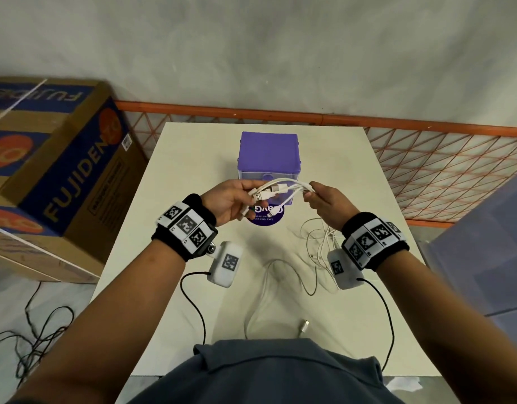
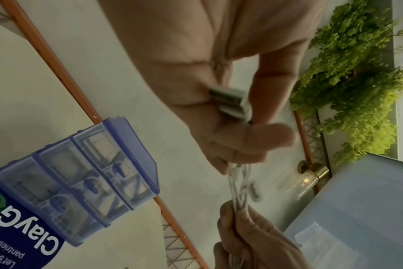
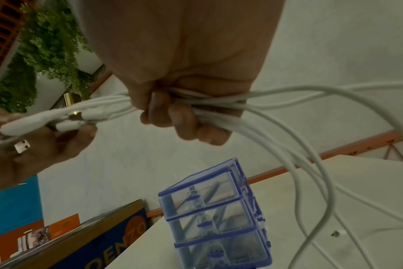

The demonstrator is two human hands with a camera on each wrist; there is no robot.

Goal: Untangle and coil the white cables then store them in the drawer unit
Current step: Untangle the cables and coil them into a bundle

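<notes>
Both hands hold a bundle of white cables (image 1: 283,188) above the table, in front of the purple drawer unit (image 1: 268,158). My left hand (image 1: 232,199) grips the plug ends, with metal USB plugs (image 2: 230,102) showing between thumb and fingers. My right hand (image 1: 321,199) is fisted round the cable strands (image 3: 219,105) a little to the right. The strands hang from the right fist in loose loops (image 3: 311,163) down to a tangle (image 1: 318,246) on the table. The drawer unit (image 3: 215,218) has three clear drawers, all pushed in.
A white table (image 1: 193,258) carries a purple round sticker (image 1: 266,218) under the drawer unit and a loose cable end (image 1: 304,326) near my body. A cardboard box (image 1: 56,176) stands left, an orange mesh fence (image 1: 426,158) behind, a pale bin (image 1: 484,243) right.
</notes>
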